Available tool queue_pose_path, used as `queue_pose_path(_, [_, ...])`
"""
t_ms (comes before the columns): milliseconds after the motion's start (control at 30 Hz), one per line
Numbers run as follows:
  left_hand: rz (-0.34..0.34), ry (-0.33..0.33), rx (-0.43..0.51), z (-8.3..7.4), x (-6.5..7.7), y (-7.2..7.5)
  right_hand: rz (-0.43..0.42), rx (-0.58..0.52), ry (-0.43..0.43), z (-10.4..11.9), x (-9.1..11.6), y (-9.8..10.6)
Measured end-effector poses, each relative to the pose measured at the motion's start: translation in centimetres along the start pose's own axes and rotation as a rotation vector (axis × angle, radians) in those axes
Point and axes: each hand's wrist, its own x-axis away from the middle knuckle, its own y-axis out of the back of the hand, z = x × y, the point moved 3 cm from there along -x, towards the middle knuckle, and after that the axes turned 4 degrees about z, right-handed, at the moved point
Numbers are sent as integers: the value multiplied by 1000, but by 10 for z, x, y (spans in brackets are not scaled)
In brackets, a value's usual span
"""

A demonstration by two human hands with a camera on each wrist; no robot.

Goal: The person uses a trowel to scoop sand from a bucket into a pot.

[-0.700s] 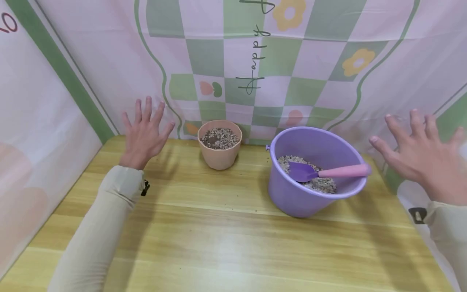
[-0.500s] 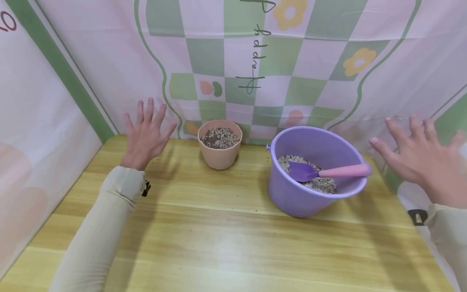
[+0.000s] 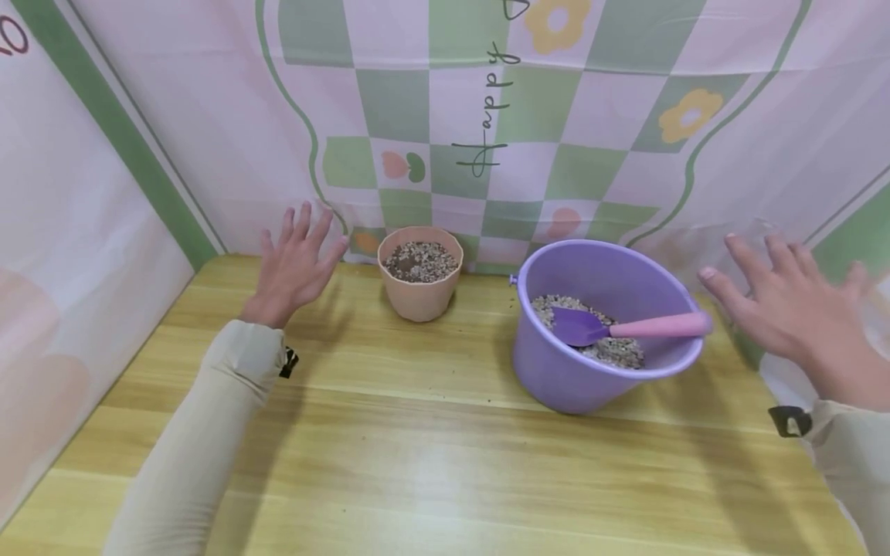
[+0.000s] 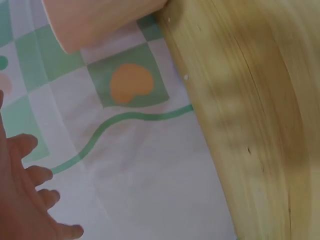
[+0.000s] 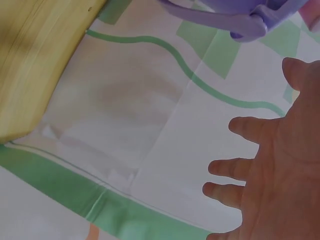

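Note:
My left hand (image 3: pixel 293 266) is held out with spread fingers, left of a peach flower pot (image 3: pixel 420 297) and apart from it. Dark soil topped with small grey-brown gravel fills the pot close to its rim. To the right stands a purple bucket (image 3: pixel 563 378) partly filled with similar gravel (image 3: pixel 612 353). A trowel (image 3: pixel 660 326) with a purple blade and pink handle lies inside, its handle over the bucket's right rim. Beyond that rim my right hand (image 3: pixel 799 305) hovers, fingers spread and holding nothing. In the right wrist view the bucket's side and handle (image 5: pixel 220 19) show at the top.
Everything stands on a wood-grain table (image 3: pixel 417 463) with a few dark crumbs on it. A pink and green checkered cloth (image 3: pixel 459 116) hangs right behind the pot and bucket. Another cloth panel (image 3: pixel 76 232) closes off the left side.
My left hand has moved right and slightly down, closer to the flower pot. The right hand has lowered and shifted a little left toward the bucket. Pot, bucket and trowel stay put.

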Motion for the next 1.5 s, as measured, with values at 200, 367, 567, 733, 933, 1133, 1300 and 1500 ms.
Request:
queue_pose_path(200, [46, -37, 111, -5, -3, -10, 0, -31, 21, 3, 2, -3])
queue_pose_path(367, [68, -71, 157, -9, -5, -19, 4, -55, 47, 7, 3, -5])
queue_pose_path(567, [124, -106, 232, -17, -4, -29, 48, -78, 61, 14, 5, -7])
queue_pose_path(733, [162, -126, 282, -23, -2, -37, 23, -149, 98, 23, 8, -9])
queue_pose_path(933, [190, -124, 326, -27, -2, -45, -31, -213, 138, 35, 12, -10])
queue_pose_path(1133, [211, -106, 387, -30, -3, -55, -32, -272, 153, 45, 17, -10])
queue_pose_path(1300, [214, -86, 418, -35, -3, -62, -28, -305, 162, 50, 20, -13])
queue_pose_path(1500, [192, -85, 489, -40, -4, -68, -83, -325, 218, 53, 22, -17])
